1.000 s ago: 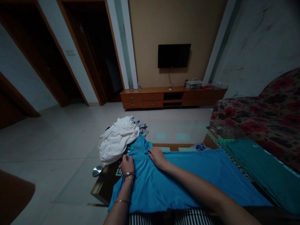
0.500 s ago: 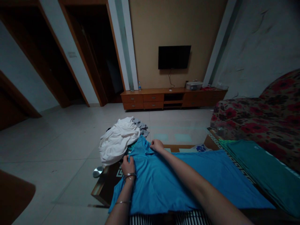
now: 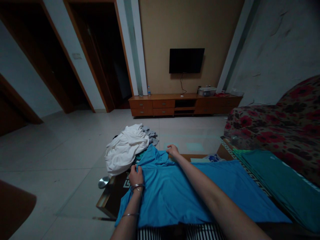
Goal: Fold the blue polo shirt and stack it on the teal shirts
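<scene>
the blue garment (image 3: 172,193) lies spread across the low table (image 3: 112,196), mostly flat but rumpled at far left; the left hand (image 3: 135,175) is closed on its edge, the right hand (image 3: 172,151) pinches a far edge; teal clothing (image 3: 277,181) lies smoothed alongside, white clothing (image 3: 127,146) remains heaped

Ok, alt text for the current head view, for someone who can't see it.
A person's left hand and right hand handle a blue shirt spread over a low table. White clothes lie heaped at the left, green clothes at the right near a flowered sofa, and a television hangs on the far wall.
</scene>
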The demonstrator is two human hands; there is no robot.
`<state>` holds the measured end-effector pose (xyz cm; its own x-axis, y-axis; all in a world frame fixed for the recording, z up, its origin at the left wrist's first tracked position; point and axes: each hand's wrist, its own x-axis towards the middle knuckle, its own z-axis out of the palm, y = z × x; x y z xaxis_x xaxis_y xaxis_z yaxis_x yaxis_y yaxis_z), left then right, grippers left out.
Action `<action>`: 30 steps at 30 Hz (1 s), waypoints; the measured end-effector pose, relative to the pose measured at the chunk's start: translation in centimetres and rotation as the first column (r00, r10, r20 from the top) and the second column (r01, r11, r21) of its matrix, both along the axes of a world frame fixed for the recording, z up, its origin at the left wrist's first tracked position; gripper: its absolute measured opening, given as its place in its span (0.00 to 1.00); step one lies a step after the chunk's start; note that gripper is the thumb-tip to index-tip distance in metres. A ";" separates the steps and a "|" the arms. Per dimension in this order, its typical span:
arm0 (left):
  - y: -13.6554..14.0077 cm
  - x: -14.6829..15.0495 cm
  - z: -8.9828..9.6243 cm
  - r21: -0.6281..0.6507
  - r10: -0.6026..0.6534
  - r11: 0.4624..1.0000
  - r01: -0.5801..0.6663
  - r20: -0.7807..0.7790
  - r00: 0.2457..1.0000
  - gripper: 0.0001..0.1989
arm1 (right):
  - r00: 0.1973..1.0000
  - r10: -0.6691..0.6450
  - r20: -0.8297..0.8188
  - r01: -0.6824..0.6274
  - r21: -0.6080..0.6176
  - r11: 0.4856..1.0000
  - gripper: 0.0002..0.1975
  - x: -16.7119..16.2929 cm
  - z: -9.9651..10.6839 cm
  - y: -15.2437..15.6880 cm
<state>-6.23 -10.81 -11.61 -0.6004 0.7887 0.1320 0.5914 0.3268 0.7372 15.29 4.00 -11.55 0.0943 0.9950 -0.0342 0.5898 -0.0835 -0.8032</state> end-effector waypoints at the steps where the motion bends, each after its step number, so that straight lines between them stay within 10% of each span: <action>1: 0.0 0.0 0.0 0.001 0.001 1.000 -0.001 0.002 1.000 0.12 | 0.999 0.004 0.033 -0.005 0.020 1.000 0.13 0.1 0.2 -0.1; 6: 0.2 -0.1 -0.3 0.026 0.002 1.000 -0.002 0.000 1.000 0.10 | 0.958 0.210 0.195 -0.244 0.168 0.955 0.08 0.1 1.8 -2.5; 13: 0.5 -0.2 -0.9 0.043 0.004 0.999 -0.004 0.001 1.000 0.10 | 0.715 0.497 0.492 -0.639 0.171 0.750 0.17 -2.7 2.1 -8.3; 21: 0.3 -0.2 -0.7 0.056 0.005 0.998 -0.005 0.000 1.000 0.09 | 0.917 0.106 0.385 -0.153 0.095 0.984 0.23 -1.4 1.1 -5.1; 30: 0.1 0.0 -0.1 0.022 -0.002 1.000 0.002 0.018 1.000 0.10 | 0.954 0.076 0.291 -0.068 -0.037 0.997 0.18 1.1 0.6 -0.5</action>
<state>-6.24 -10.75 -11.68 -0.6012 0.7869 0.1389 0.5788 0.3090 0.7547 16.37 3.47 -10.93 0.0322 0.9986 -0.0418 0.8038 -0.0507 -0.5928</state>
